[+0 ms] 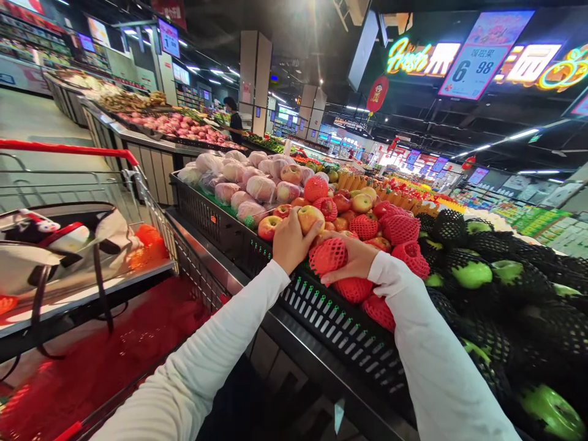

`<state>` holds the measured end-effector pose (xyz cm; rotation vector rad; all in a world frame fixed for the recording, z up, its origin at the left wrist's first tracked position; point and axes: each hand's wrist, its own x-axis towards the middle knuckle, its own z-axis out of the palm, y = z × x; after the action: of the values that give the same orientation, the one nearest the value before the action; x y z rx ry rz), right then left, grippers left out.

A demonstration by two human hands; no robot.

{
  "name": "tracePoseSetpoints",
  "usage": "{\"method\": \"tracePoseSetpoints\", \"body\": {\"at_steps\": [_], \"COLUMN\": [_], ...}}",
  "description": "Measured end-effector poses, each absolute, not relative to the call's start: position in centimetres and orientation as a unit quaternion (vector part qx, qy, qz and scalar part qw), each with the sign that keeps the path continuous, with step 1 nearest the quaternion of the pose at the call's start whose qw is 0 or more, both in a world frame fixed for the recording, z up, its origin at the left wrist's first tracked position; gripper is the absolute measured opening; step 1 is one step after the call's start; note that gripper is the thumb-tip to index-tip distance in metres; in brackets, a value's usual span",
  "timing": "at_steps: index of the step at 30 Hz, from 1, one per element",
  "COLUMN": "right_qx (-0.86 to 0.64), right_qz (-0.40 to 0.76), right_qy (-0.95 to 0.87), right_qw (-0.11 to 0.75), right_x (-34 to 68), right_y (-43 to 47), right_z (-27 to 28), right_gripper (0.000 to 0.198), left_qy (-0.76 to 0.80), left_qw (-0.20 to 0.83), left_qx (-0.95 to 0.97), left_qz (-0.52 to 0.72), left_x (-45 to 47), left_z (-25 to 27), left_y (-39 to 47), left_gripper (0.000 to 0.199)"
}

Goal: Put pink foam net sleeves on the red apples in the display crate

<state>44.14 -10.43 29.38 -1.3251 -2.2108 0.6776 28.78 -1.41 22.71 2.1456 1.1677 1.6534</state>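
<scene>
My left hand (291,242) is wrapped round a bare yellow-red apple (311,218) above the front of the display. Close beside it, my right hand (356,260) grips an apple in a red foam net (328,256), its fingers partly hidden behind the fruit. More apples in red nets (353,289) lie under and around my right hand. Bare red apples (269,228) sit just left of my left hand. All this fruit rests in a black slatted crate (331,318).
Left stands a shopping cart (68,147) holding a beige bag (110,245). Green apples in black nets (471,274) fill the right side. Pink wrapped fruit (261,187) is piled behind to the left. A person (234,122) stands farther back; a price sign (482,61) hangs overhead.
</scene>
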Motion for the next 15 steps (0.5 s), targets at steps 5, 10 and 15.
{"method": "tracePoseSetpoints", "body": {"at_steps": [5, 10, 15], "right_qx": [-0.653, -0.701, -0.616], "right_qz": [0.042, 0.031, 0.24], "right_qy": [-0.749, -0.708, -0.746], "right_qw": [0.104, 0.075, 0.08], "right_x": [44.2, 43.6, 43.5], "right_y": [-10.3, -10.2, -10.4], "right_z": [30.2, 30.8, 30.2], "right_gripper": [0.073, 0.068, 0.072], "left_qy": [0.399, 0.397, 0.387], "left_qw": [0.103, 0.105, 0.123], "left_qx": [0.719, 0.718, 0.716], "left_qz": [0.56, 0.561, 0.568], "left_x": [28.9, 28.8, 28.7], "left_z": [22.6, 22.6, 22.8], "left_y": [-1.3, -1.3, -1.5], "left_gripper": [0.047, 0.047, 0.05]}}
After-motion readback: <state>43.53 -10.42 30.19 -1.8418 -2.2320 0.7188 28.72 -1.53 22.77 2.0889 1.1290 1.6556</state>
